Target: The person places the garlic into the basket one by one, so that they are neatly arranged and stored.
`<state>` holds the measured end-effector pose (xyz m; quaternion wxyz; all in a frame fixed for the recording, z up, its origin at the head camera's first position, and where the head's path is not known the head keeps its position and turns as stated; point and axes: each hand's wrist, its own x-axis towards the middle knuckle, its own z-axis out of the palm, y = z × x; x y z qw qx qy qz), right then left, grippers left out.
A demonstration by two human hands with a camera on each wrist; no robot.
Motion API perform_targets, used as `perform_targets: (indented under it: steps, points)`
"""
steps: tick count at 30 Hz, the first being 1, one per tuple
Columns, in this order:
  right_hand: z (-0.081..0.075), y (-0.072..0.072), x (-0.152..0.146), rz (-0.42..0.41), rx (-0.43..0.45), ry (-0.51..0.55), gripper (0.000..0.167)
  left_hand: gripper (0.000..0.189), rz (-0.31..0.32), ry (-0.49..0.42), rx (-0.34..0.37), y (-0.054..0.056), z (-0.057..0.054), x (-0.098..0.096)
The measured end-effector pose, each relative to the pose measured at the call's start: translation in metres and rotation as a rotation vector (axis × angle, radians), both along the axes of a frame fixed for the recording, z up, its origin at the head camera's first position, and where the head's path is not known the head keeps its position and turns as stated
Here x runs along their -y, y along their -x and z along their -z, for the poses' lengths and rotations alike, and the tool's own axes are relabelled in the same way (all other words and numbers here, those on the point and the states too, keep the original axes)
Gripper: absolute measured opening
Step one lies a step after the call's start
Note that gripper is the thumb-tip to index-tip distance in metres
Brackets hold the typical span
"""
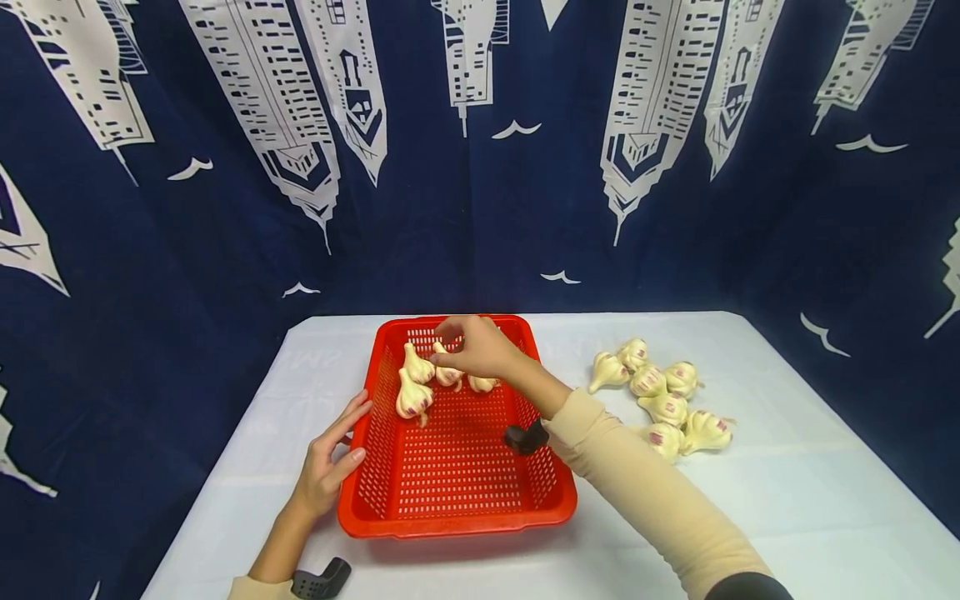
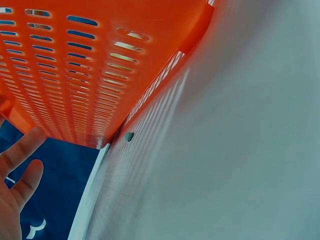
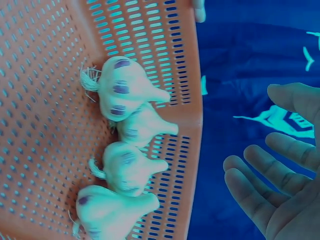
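A red plastic basket point(image 1: 457, 523) with slotted walls stands on the white table. Several garlic bulbs point(image 1: 414, 397) lie together at its far end; their necks lean against the wall in the right wrist view. Above these bulbs hovers my right hand point(image 1: 480, 348), its fingers loosely bent and apart, with nothing in them. The right wrist view shows that hand point(image 3: 280, 185) clear of the garlic bulbs point(image 3: 125, 167). My left hand point(image 1: 327, 467) rests against the basket's left rim with extended fingers. In the left wrist view, its fingertips point(image 2: 34, 136) are beside the basket wall point(image 2: 60, 75).
More garlic bulbs point(image 1: 664, 408) lie in a loose group on the table to the right of the basket. A white cloth point(image 1: 255, 467) covers the table. Behind it hangs a dark blue curtain point(image 1: 465, 217) with white building prints.
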<state>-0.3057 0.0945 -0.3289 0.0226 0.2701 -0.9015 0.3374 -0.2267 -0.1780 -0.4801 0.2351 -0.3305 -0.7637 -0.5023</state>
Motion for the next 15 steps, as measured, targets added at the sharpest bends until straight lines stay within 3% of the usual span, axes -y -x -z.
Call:
perform_targets:
  steps: [15]
  points:
    - [-0.015, -0.024, -0.035, 0.016, -0.006, 0.028, 0.045, 0.058, -0.001, 0.0, -0.013, 0.001, 0.0, -0.001]
